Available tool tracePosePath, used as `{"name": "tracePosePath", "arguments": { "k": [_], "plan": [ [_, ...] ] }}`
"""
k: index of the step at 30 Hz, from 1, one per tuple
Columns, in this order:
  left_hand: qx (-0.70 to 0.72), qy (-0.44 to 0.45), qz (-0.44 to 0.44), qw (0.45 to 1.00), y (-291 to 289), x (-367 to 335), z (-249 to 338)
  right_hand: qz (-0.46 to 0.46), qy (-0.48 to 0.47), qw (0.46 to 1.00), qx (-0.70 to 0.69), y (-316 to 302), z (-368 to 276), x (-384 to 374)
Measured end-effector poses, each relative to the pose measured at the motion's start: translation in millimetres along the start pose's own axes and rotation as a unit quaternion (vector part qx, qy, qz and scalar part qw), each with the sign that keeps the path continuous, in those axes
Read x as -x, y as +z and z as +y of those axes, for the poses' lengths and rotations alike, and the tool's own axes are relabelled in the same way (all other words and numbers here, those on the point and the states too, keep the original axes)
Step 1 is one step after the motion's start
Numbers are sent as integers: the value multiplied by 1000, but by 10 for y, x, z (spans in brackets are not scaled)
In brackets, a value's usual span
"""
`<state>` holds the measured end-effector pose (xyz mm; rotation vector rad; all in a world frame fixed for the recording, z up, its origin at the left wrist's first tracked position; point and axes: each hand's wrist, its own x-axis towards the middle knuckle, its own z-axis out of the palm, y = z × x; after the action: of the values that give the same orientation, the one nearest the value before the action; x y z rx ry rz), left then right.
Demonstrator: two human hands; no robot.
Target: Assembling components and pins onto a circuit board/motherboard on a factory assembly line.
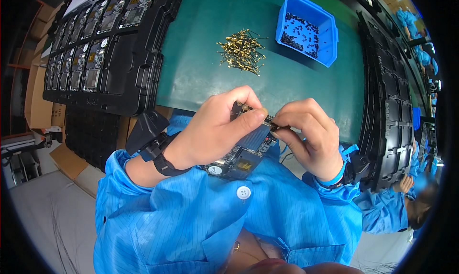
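Blue bin (311,10) beyond circuit board (240,163)

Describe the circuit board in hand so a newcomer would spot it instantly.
Find the green tabletop; at its near edge are the left hand and right hand. The circuit board is gripped by the left hand, in front of the blue jacket. Unlike the boards lying in the black tray at left, this one is held.

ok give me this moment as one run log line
left grip: holding circuit board | right grip: pinched at board's edge | green tabletop: gold-tipped parts pile, blue parts bin
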<state>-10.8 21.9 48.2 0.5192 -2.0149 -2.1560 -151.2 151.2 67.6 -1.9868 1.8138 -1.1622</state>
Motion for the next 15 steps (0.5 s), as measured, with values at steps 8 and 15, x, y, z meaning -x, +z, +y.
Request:
{"name": "tracePosePath", "arguments": {
  "k": [8, 15],
  "plan": [
    [8, -2, -6, 1000, 0, -8, -11, -20, 82, 996, -15, -65, -14, -18],
    [-2, 64, 24, 998, 25, -24, -76, -2, -21, 999, 37, -41, 49, -64]
  ]
}}
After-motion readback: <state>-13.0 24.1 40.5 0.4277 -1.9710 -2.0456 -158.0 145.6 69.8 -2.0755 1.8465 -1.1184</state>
